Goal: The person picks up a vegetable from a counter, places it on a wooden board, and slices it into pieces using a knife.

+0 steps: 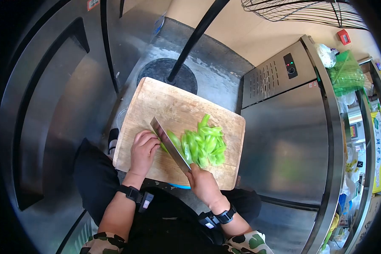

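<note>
My right hand (203, 184) is wrapped round the handle of a cleaver (170, 144). Its broad blade stands on edge across a wooden cutting board (156, 97), slanting up to the left. Left of the blade, my left hand (143, 152) has its fingers curled over a piece of glossy light-green vegetable (164, 147), mostly hidden by the fingers and blade. Just right of the blade lies a larger cut piece (174, 141). Farther right is a loose pile of cut green pieces (206, 144), which look like green pepper.
The board rests above my lap. Behind it a black pole rises from a round black base (148, 70). Steel doors (67, 97) stand at left, a steel cabinet (283, 144) at right. A wire rack (300, 10) hangs top right, near shelves with bags (347, 74).
</note>
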Motion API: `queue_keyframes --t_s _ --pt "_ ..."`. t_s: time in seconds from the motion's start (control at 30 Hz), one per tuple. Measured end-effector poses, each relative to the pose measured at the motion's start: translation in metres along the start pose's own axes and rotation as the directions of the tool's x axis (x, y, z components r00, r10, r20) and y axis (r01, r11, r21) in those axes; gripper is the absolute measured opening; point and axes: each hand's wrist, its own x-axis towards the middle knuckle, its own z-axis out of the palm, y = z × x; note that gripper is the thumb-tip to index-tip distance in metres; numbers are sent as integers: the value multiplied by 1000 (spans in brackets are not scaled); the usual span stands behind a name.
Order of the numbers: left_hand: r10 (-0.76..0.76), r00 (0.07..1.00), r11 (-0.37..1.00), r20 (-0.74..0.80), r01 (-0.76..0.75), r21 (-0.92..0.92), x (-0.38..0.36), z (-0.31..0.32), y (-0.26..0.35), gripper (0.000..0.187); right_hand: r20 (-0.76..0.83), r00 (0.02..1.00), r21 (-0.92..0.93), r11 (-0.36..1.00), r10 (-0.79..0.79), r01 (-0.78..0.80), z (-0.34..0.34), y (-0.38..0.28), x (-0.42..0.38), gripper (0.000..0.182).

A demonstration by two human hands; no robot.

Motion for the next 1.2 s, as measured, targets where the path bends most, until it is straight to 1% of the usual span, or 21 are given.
queue_keyframes --t_s 0.3,0.4,0.5,0.57,0.67,0.7,0.77,0.9,1.0,1.2 --pt "-7 1000 1000 -2 7 6 1 1 -2 14 78 997 -24 1000 15 -13 -5 -3 9 17" --pt "-5 1000 1000 -2 5 -1 0 2 -2 15 57 998 0 1000 -30 30 14 3 22 19" --pt "-1 1000 1000 -4 1 0 -1 1 -4 16 42 999 -13 1000 -9 9 18 5 33 19" --pt "4 1000 1000 -6 -4 -15 0 1 -4 16 -3 1000 52 998 -19 19 20 12 31 19" --pt "-54 998 997 -45 51 -63 0 0 -2 17 -72 997 118 992 -26 35 14 14 24 19" --pt "-47 998 998 -46 45 -52 -1 0 -2 17 -92 995 141 989 -25 38 12 12 21 20" --pt "-28 999 999 -39 27 -34 1 -1 -3 17 -81 996 123 992 -28 37 5 7 17 18" --pt "-45 997 998 -61 42 -47 0 3 -4 17 -50 998 38 999 -35 37 -1 0 9 18" --pt "-44 997 998 -64 41 -47 -1 2 -4 16 2 1000 26 999 -27 27 -3 -2 8 18" --pt "-46 997 998 -64 43 -54 0 2 -3 16 0 1000 24 999 -27 27 -4 -5 8 17"
